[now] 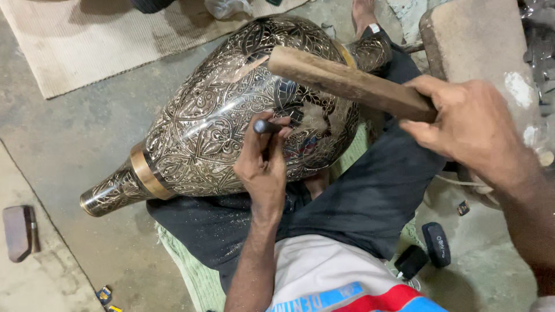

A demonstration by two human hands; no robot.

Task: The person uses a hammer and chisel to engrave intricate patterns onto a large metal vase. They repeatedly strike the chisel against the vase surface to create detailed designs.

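The left hand [263,164] pinches a chisel [267,126] against the engraved brass vase [214,115]; right of it, the right hand [468,124] grips a wooden mallet [347,81], angled above the chisel's head.

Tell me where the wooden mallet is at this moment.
In the head view, the wooden mallet is right of centre, gripped by the right hand and raised over the engraved metal vase.
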